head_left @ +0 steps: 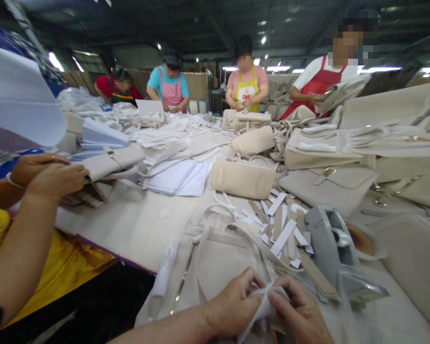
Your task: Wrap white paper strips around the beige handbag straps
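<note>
Both my hands meet at the bottom of the head view, over a beige handbag [222, 253] lying on the table. My left hand [238, 301] is closed, pinching a thin white wrapping sheet [263, 306]. Opposite it, my right hand [299, 308] grips the same sheet between thumb and fingers. The sheet is bunched where the fingertips meet, and its lower end hangs down. A gold zipper [182, 282] runs along the bag's left side, beside a white-wrapped part [163, 272]. What lies under my hands is partly hidden.
A grey tape dispenser [326, 239] stands right of a heap of white and beige strips [283, 229]. Beige bags [243, 179] and white sheets [179, 177] cover much of the table. A co-worker's hands [53, 174] hold a bag at left; several people work across the table.
</note>
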`<state>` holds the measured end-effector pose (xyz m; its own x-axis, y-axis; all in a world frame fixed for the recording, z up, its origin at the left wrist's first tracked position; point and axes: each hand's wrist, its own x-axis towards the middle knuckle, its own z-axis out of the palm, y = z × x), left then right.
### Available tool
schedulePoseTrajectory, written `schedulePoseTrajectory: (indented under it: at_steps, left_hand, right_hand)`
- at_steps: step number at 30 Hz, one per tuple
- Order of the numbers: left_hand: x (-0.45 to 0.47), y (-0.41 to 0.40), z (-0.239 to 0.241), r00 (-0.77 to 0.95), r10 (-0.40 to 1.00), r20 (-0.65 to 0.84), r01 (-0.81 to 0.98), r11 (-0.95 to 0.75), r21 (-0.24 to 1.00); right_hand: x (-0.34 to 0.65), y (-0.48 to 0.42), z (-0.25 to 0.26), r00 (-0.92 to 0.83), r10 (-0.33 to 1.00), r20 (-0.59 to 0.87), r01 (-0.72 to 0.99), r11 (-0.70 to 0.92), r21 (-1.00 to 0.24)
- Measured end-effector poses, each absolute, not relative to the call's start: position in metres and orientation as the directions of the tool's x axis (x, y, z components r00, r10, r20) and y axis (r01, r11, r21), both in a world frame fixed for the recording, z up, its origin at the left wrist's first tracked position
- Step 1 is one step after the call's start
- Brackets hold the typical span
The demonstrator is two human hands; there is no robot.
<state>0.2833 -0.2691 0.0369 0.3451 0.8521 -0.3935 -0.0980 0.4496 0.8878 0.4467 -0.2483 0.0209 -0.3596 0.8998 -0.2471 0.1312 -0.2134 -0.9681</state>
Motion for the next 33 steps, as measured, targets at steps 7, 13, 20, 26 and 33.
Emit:
schedulePoseTrajectory:
  at_steps: [7, 13, 20, 26, 33]
  left_hand:
    - [0.281, -0.277, 0.031, 0.284, 0.916, -0.284, -0.059, 0.313, 0.948]
    - [0.278, -0.281, 0.035, 0.309, 0.929, -0.204, -0.105, 0.246, 0.963]
    - [0.282, -0.276, 0.032, 0.257, 0.924, -0.284, 0.057, 0.279, 0.959]
    - [0.279, -0.269, 0.045, 0.357, 0.854, -0.379, 0.168, 0.341, 0.925]
    - [0.273, -0.266, 0.044, 0.466, 0.789, -0.401, 0.083, 0.412, 0.907]
  right_hand:
    - [0.433, -0.260, 0.021, -0.240, 0.912, -0.334, 0.049, -0.332, -0.942]
    - [0.423, -0.266, 0.033, -0.080, 0.949, -0.304, -0.005, -0.306, -0.952]
    - [0.425, -0.262, 0.025, -0.017, 0.956, -0.293, 0.046, -0.292, -0.955]
    - [0.423, -0.267, 0.024, 0.057, 0.963, -0.262, 0.032, -0.264, -0.964]
    - [0.426, -0.263, 0.019, 0.020, 0.962, -0.271, 0.102, -0.271, -0.957]
